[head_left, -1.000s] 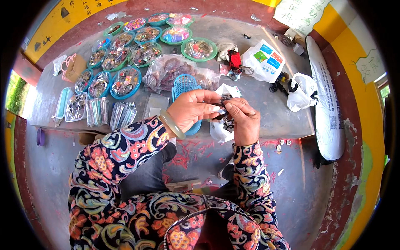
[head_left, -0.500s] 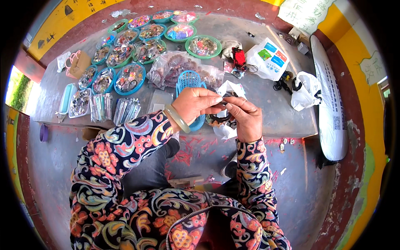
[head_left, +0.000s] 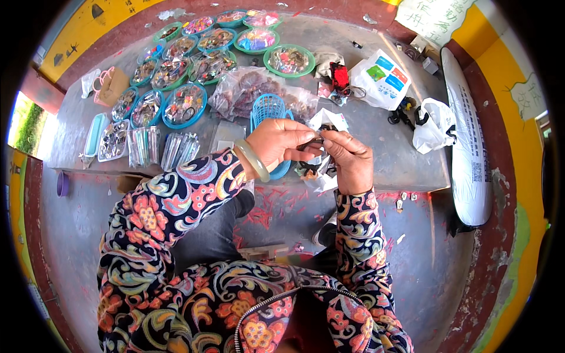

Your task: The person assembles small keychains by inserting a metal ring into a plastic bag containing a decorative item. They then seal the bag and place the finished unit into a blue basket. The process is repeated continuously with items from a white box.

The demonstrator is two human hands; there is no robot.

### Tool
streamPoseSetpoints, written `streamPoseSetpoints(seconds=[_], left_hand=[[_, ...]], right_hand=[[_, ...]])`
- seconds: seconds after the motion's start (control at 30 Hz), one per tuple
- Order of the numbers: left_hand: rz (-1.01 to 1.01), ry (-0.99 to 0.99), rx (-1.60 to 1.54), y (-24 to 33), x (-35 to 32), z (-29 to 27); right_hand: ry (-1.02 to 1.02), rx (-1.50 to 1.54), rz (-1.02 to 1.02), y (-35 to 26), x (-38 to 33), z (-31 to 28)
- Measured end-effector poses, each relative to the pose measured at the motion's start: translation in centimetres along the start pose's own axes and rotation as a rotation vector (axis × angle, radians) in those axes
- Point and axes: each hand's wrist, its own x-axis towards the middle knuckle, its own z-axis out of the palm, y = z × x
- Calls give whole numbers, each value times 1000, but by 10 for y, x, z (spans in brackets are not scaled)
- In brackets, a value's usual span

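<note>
Since the earlier frame, my hands have risen slightly in view, and the dark piece between them shows more clearly than it did. It is in the air in front of me, above the near edge of a grey platform [head_left: 412, 167]. My left hand [head_left: 272, 144], with a pale bangle [head_left: 252, 160] at the wrist, pinches the small dark piece [head_left: 311, 143] between thumb and fingers; my right hand [head_left: 353, 160] meets it from the other side, thumb and forefinger pressed together on its end. My fingers cover much of it, so I cannot tell its full shape. To handle it well, I judge, I should pinch lightly, keep both wrists level and let only the fingertips work. Behind my hands stand a blue plastic basket [head_left: 268, 105] and, beside it, a crumpled white bag [head_left: 321, 183] with dark bits in it. Farther left, the platform carries clear plastic bags [head_left: 235, 94], packets of slender sticks [head_left: 143, 150] and rows of round baskets [head_left: 185, 126] heaped with small colourful trinkets. At right, a long white package [head_left: 472, 159] leans by the dark red and yellow wall [head_left: 497, 67]. Red scraps [head_left: 259, 215] litter the grey floor [head_left: 412, 270] below.
</note>
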Motion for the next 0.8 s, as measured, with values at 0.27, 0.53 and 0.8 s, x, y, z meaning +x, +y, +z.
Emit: streamPoseSetpoints(seconds=[0.27, 0.53, 0.8], left_hand=[[-15, -32, -64, -1, -1, -2], [-38, -134, -126, -2, 0, -12], [-38, -230, -224, 0, 2, -16]], right_hand=[[-33, 135, 43, -2, -3, 1], [-138, -59, -5, -4, -1, -9], [-173, -128, -64, -3, -2, -10]])
